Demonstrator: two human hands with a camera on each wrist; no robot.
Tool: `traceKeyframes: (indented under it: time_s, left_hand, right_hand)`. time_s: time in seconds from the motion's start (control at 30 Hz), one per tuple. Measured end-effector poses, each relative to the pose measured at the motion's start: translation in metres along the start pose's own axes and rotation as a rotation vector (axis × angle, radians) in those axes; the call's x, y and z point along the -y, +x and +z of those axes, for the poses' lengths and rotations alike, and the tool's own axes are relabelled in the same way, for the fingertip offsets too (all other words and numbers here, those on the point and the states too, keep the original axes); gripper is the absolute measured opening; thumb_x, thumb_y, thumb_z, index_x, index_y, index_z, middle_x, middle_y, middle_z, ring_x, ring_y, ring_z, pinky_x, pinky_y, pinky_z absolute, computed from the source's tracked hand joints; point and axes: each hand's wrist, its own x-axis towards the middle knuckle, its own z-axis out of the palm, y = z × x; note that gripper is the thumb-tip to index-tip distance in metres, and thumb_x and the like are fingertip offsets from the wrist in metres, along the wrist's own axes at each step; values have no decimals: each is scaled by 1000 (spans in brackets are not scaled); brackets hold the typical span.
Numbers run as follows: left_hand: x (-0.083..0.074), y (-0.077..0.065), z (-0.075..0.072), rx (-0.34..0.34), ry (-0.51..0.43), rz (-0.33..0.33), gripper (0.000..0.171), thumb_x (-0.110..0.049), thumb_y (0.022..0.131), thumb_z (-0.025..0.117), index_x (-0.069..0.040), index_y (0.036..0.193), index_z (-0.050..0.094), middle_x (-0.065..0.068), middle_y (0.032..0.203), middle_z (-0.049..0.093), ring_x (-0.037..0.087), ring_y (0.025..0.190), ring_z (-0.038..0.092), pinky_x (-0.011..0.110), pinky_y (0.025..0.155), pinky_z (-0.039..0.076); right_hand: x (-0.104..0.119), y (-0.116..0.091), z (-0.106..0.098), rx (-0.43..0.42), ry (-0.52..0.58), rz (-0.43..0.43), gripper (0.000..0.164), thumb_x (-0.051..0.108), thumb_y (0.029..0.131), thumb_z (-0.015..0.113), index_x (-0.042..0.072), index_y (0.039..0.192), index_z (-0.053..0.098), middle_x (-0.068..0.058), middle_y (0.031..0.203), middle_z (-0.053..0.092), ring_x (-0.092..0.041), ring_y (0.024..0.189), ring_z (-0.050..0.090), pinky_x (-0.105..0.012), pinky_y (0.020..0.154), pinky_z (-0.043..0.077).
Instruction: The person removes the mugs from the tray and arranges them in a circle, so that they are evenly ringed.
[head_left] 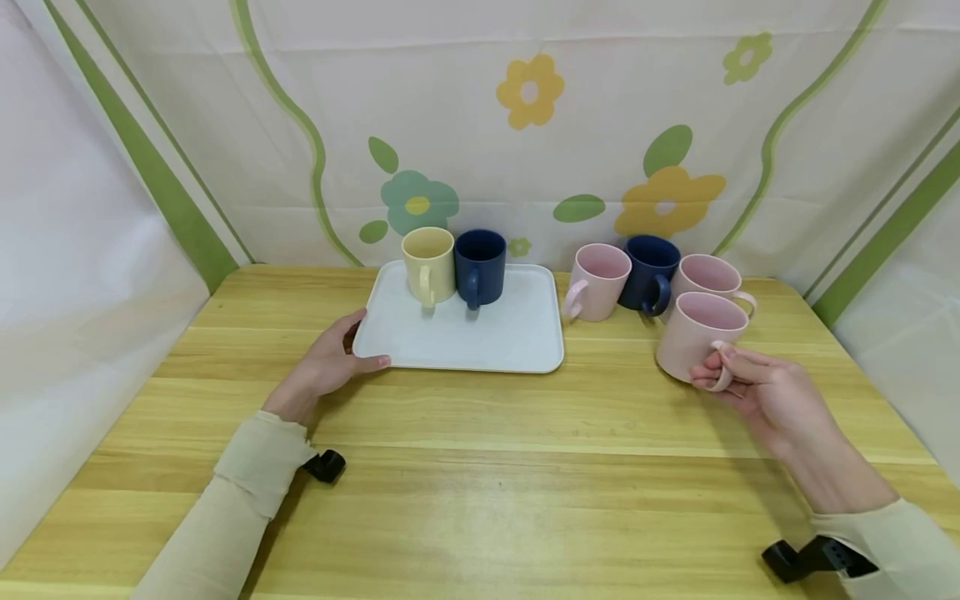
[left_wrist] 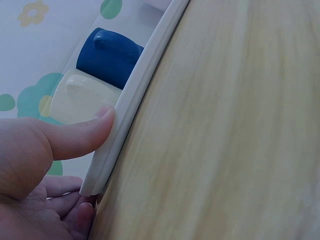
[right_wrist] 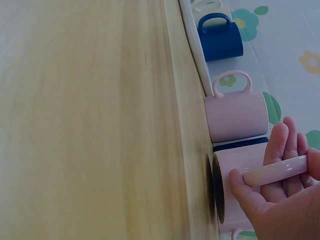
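Observation:
My right hand grips a pink mug by its handle. In the right wrist view its base is tipped slightly off the table, above a dark shadow. My left hand holds the near left corner of a white tray, the thumb along its rim and fingertips around the corner. Toward the tray's back stand a yellow mug and a navy mug side by side, handles facing me.
Right of the tray stand another pink mug, a second navy mug and a further pink mug, partly hidden behind the held one. A floral curtain hangs along the back edge of the wooden table.

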Motion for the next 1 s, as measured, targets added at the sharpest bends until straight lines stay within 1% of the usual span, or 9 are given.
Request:
traceKeyframes:
  time_s: [0.2, 0.4, 0.57, 0.7, 0.8, 1.0]
  left_hand:
    - [0, -1, -1, -3, -5, 2, 110, -28, 97, 80, -7, 172, 2, 23, 176, 19, 43, 161, 26, 58, 129, 29]
    - [2, -2, -1, -7, -3, -1, 109, -28, 97, 80, -7, 172, 3, 23, 176, 20, 43, 161, 27, 58, 129, 28]
    - [2, -1, 1, -7, 12, 19, 108, -28, 97, 80, -6, 172, 6, 23, 175, 23, 43, 159, 30, 58, 129, 29]
    - [1, -1, 3, -4, 3, 10, 108, -29, 97, 80, -7, 172, 6, 21, 176, 22, 41, 160, 29, 57, 130, 28]
    - [0, -1, 3, -7, 1, 5, 108, -29, 97, 80, -7, 172, 6, 21, 176, 21, 41, 161, 28, 58, 130, 27]
    - [0, -2, 2, -10, -7, -10, 108, -29, 97, 80, -8, 172, 5, 20, 177, 18, 41, 162, 25, 57, 131, 26]
  right_hand:
    - [-1, 2, -2, 24, 45, 12, 36, 0, 112, 44, -4, 106, 79, -14, 99, 81, -23, 95, 81, -32, 90, 64]
    - [-4, 6, -6, 36, 38, 25, 36, -1, 112, 43, -3, 108, 78, -14, 102, 81, -22, 98, 81, -31, 92, 64]
    - [-6, 3, -15, 95, 102, 53, 42, -2, 113, 35, -4, 111, 76, -16, 108, 80, -24, 104, 79, -31, 95, 63]
    - [-7, 1, -22, 147, 144, 74, 47, -1, 114, 29, -5, 114, 76, -17, 113, 80, -25, 108, 79, -31, 97, 62]
    - [-7, 1, -25, 175, 145, 77, 48, 0, 114, 28, -5, 117, 76, -17, 115, 80, -25, 110, 78, -31, 98, 62]
    - [-8, 5, -23, 197, 114, 85, 47, -1, 114, 30, -3, 118, 76, -16, 117, 80, -24, 111, 78, -30, 99, 61]
